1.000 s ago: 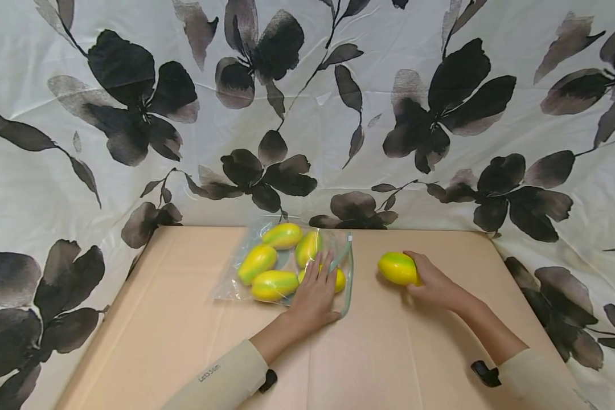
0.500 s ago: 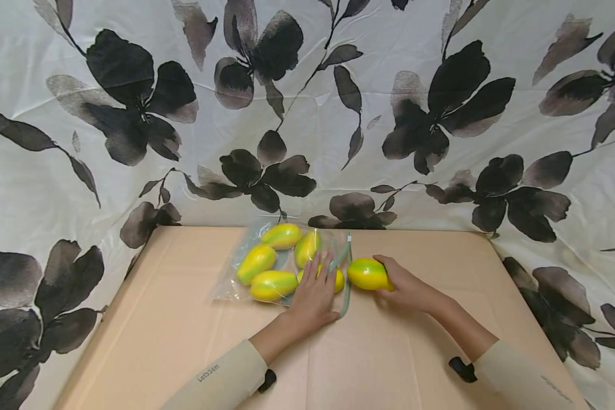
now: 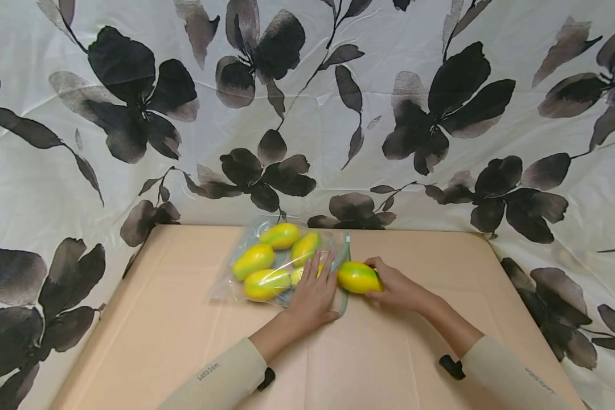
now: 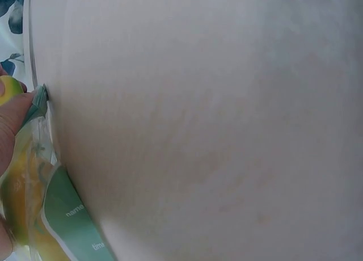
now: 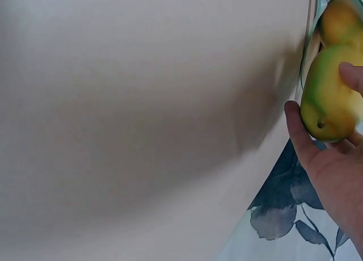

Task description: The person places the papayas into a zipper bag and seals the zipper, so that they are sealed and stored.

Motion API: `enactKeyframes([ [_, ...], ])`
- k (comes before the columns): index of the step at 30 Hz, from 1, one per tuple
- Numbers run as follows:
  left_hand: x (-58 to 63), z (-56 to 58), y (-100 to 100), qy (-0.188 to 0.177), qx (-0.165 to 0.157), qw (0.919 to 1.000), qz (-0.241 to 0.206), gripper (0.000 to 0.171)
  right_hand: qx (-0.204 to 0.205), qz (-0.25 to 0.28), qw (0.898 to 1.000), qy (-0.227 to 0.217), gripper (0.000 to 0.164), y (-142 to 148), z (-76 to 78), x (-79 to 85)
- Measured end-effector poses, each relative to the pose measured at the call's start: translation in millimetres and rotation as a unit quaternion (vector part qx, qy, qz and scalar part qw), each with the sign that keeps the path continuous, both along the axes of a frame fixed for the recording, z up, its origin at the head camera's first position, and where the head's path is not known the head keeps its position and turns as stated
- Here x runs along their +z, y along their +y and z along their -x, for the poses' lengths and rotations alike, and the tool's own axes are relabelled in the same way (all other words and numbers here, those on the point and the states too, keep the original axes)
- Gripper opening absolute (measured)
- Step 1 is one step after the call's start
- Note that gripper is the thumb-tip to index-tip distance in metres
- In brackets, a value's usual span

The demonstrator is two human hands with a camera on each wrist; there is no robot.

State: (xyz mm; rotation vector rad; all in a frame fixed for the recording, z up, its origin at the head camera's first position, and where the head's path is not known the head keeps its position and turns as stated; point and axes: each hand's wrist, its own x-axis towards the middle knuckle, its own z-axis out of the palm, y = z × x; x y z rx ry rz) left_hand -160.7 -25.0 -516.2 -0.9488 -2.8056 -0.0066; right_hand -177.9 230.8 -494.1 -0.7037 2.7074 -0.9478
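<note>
A clear zip bag (image 3: 225,287) with a green strip along its right-hand mouth lies on the table, several yellow-green mangoes (image 3: 253,261) inside it. My left hand (image 3: 310,296) rests on the bag near the mouth, its fingers straight and spread, partly covering one mango. In the left wrist view, the thumb (image 4: 12,122) touches the bag's green edge. My right hand (image 3: 397,286) grips another mango (image 3: 357,278) at the bag's mouth, thumb and fingers round its right end. The right wrist view shows this held mango (image 5: 329,93) against the one inside the bag.
Tan board (image 3: 184,341) covers the tabletop, its far edge just behind the bag. A white cloth (image 3: 348,171) with dark flowers hangs behind and shows at both sides.
My right hand has carried the mango leftward from the bare board to the bag's mouth. The mangoes inside have shifted slightly left. My left hand has stayed on the bag.
</note>
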Motion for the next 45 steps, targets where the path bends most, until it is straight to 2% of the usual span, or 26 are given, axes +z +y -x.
enactKeyframes([
  [7, -0.3, 1.0, 1, 0.01, -0.006, 0.9999, 0.004, 0.105, 0.028, -0.005, 1.0, -0.009, 0.064, -6, 1.3, -1.3],
  [13, 0.6, 1.6, 0, 0.008, -0.003, 0.9999, 0.009, 0.105, 0.056, 0.008, 0.998, -0.019, 0.068, -9, 1.4, -0.4],
  [24, 2.2, 1.9, -2, -0.002, -0.004, 1.0, 0.008, 0.107, 0.02, 0.001, 1.0, -0.007, 0.069, -12, 0.3, -3.1],
  [32, 2.8, 1.7, -2, 0.005, -0.008, 0.9999, 0.011, 0.102, 0.036, 0.001, 0.999, -0.02, 0.068, -20, 0.7, -7.4],
  [39, 2.7, 0.9, 0, 0.013, -0.007, 0.9998, 0.013, 0.104, 0.026, 0.001, 1.0, 0.002, 0.062, -20, 1.3, -8.2],
  [45, 3.2, -0.4, 0, 0.01, -0.006, 0.9999, 0.002, 0.099, 0.045, 0.004, 0.999, 0.007, 0.062, -28, 0.9, -8.4],
])
